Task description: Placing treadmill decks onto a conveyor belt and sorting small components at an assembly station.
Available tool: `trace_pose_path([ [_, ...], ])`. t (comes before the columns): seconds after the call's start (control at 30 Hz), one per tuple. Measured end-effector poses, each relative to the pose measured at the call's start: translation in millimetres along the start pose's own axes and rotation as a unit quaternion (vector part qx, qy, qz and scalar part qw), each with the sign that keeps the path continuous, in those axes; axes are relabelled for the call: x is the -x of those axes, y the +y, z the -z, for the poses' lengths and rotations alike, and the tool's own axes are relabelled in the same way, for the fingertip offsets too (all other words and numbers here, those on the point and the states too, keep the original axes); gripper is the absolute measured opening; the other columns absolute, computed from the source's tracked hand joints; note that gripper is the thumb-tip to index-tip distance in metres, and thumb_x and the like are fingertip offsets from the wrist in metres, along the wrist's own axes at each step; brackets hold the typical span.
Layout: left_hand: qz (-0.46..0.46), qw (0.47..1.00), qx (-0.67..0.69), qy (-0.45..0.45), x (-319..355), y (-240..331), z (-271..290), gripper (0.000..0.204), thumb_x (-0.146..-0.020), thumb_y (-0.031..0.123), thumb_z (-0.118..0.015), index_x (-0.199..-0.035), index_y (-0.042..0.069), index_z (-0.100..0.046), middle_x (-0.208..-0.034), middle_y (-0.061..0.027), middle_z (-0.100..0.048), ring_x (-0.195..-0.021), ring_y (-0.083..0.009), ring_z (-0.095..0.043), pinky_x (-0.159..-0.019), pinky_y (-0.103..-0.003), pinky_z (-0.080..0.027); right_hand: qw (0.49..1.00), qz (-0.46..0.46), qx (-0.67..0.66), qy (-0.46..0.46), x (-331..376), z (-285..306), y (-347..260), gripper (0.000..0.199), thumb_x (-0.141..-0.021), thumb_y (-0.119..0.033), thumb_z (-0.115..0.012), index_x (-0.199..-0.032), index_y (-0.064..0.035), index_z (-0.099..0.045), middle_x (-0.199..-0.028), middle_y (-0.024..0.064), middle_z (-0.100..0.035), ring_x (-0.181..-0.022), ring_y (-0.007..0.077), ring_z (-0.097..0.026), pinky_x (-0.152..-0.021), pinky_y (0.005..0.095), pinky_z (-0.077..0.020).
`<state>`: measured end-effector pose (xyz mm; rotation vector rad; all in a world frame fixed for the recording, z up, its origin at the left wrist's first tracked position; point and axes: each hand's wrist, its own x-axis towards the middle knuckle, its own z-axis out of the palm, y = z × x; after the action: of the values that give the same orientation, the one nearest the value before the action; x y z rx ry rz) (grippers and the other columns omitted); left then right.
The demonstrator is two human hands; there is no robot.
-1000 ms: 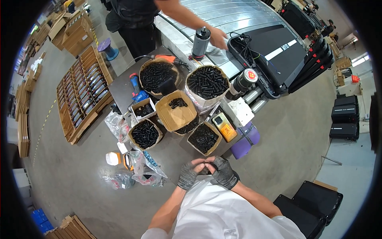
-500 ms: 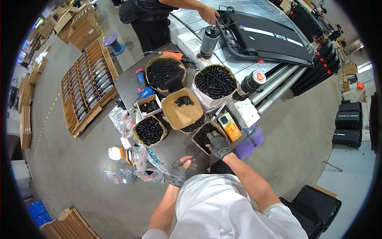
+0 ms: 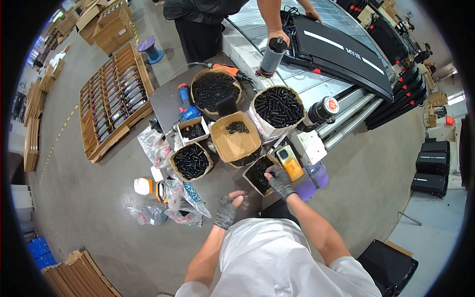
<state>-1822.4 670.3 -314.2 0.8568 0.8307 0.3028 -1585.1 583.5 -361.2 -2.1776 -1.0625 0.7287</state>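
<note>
Now right hand [image 3: 280, 181] fingers curled into small box of black screws [image 3: 257, 174]; left hand [image 3: 226, 211] pinched, contents unclear.

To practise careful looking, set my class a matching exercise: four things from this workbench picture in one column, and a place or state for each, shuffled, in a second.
Things:
1. Right hand in dark grey glove
2. Left hand in dark grey fingerless glove
3. Orange flat phone
4. Grey cylindrical bottle

Places or states:
A. Held from above by another person's hand
B. Lying beside the small box of black parts, on its right
C. Reaching into the small cardboard box of black parts
D. Raised above the tabletop, outside every box

Pairs: 1-C, 2-D, 3-B, 4-A
</note>
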Motion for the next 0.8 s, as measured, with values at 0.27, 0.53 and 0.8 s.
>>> trace_pose_path([
  [0.27,-0.027,0.998,-0.032,-0.039,-14,34,-32,0.03,-0.093,0.022,-0.063,-0.112,-0.001,-0.066,-0.096,-0.0069,-0.07,-0.088,-0.0143,-0.063,-0.083,-0.029,-0.05,0.915,-0.134,-0.36,-0.123,34,73,-90,0.027,-0.093,-0.025,-0.064,-0.106,-0.0009,-0.065,-0.092,0.0022,-0.068,-0.086,0.0105,-0.062,-0.08,0.0259,-0.0489],
  [0.53,-0.049,0.994,-0.078,-0.065,-19,32,-43,0.028,-0.093,0.023,-0.063,-0.111,0.001,-0.067,-0.098,-0.0064,-0.069,-0.092,-0.0141,-0.062,-0.086,-0.029,-0.049,0.931,-0.147,-0.327,-0.062,41,70,-97,0.033,-0.09,-0.026,-0.068,-0.107,0.0018,-0.066,-0.093,0.0047,-0.069,-0.088,0.0124,-0.062,-0.081,0.026,-0.0487],
  [0.8,0.014,0.991,0.097,-0.087,-26,17,-48,0.023,-0.094,0.019,-0.064,-0.11,0.003,-0.069,-0.098,-0.0033,-0.069,-0.088,-0.0121,-0.062,-0.08,-0.026,-0.05,0.985,0.027,-0.164,0.055,50,70,-122,0.019,-0.09,-0.015,-0.066,-0.1,0.0005,-0.069,-0.088,0.0076,-0.068,-0.082,0.0179,-0.064,-0.077,0.0305,-0.0501],
])
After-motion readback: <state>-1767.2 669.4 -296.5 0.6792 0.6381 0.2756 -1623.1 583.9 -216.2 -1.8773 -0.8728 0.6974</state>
